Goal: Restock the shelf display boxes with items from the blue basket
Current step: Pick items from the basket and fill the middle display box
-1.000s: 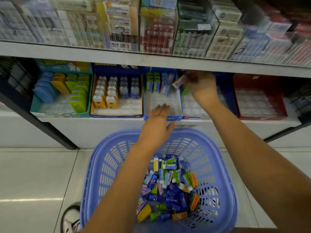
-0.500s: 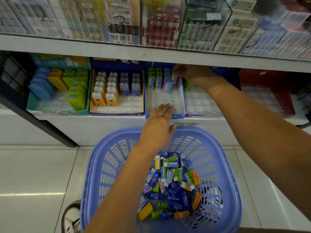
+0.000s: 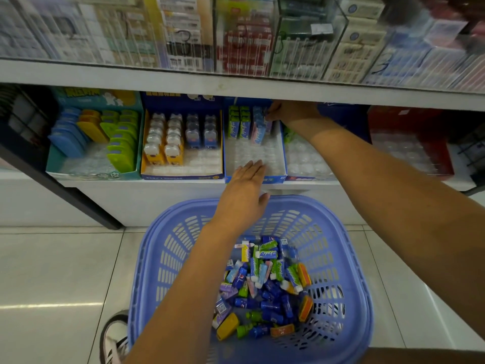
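Observation:
A blue basket stands on the floor below the shelf, holding several small candy packs in blue, green, orange and pink. My left hand hovers flat with straight fingers above the basket's far rim, fingertips at the front edge of a blue display box. That box holds green and blue-pink packs standing at its back. My right hand reaches deep under the upper shelf and pinches a small pack against the back row of that box.
Left on the shelf stand a teal box with blue, orange and green cases and a blue box of yellow and blue bear-shaped items. A clear-tray box and a red box lie to the right. My shoe is beside the basket.
My right hand carried the small pack leftwards from the neighbouring box to the back row of the blue display box. My left hand stayed hovering near the box's front edge.

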Tool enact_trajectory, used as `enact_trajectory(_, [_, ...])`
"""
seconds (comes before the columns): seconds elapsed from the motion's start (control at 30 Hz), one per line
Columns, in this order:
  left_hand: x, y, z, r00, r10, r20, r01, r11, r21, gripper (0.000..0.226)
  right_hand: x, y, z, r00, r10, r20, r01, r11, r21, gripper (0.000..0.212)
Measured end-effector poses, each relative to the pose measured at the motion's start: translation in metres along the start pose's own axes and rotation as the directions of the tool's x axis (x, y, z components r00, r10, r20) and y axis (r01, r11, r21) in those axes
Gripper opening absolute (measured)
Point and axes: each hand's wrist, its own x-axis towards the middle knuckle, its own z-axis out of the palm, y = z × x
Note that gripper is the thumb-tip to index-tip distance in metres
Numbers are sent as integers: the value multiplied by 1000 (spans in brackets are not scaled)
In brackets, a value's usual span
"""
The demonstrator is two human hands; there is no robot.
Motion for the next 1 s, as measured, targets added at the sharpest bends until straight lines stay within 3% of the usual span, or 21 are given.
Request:
enact_trajectory(0.07, [-13, 5, -1, 990, 35, -138, -50, 993, -111, 52, -12, -5, -3, 1000, -10, -7, 10, 999, -47, 33])
enact_trajectory(0.13, [-31, 6, 7, 949, -7, -315, -68, 972, -226, 38, -34, -10, -4, 991, -45, -122, 32, 994, -101, 28])
enact_trajectory(0.17, [-40, 3, 16, 941, -56, -335, -39, 963, -268, 32, -51, -10, -1, 979, -60, -196, 38, 993, -112, 24])
enact_trajectory(0.23, [-54, -8, 41, 974, -155, -166, 101, 950, -294, 24, -91, -3, 13, 975, -41, -216, 40, 999, -10, 19])
enact_trajectory(0.3, [-65, -22, 73, 963, -223, 149, 252, 945, -210, 24, -133, 10, 42, 1000, 26, -10, -25, 995, 96, 21])
enact_trajectory(0.37, [-76, -33, 100, 896, -237, 376, 308, 941, -140, 27, -162, 30, 86, 962, 120, 243, -126, 992, 11, 24])
enact_trajectory(0.43, [-89, -40, 121, 819, -250, 516, 340, 936, -86, 34, -178, 49, 131, 886, 231, 402, -197, 972, -125, 30])
enact_trajectory(0.53, [-109, -48, 147, 710, -262, 653, 356, 934, -13, 43, -185, 83, 186, 806, 408, 429, -300, 906, -298, 38])
enact_trajectory(0.63, [-122, -54, 163, 638, -243, 731, 304, 951, 51, 58, -187, 108, 224, 773, 510, 377, -421, 857, -297, 28])
enact_trajectory(0.77, [-120, -56, 167, 677, -277, 681, 386, 922, -9, 43, -196, 121, 255, 779, 532, 332, -430, 839, -335, 27])
enact_trajectory(0.9, [-116, -59, 168, 720, -355, 596, 481, 875, -60, 22, -188, 131, 245, 690, 642, 333, -655, 751, -91, 24])
enact_trajectory(0.97, [-109, -55, 164, 738, -416, 532, 590, 780, -209, 20, -184, 133, 230, 644, 630, 435, -737, 663, 132, 26])
enact_trajectory(1.0, [-104, -52, 162, 734, -431, 525, 638, 701, -318, 24, -185, 130, 223, 657, 575, 487, -736, 630, 248, 23])
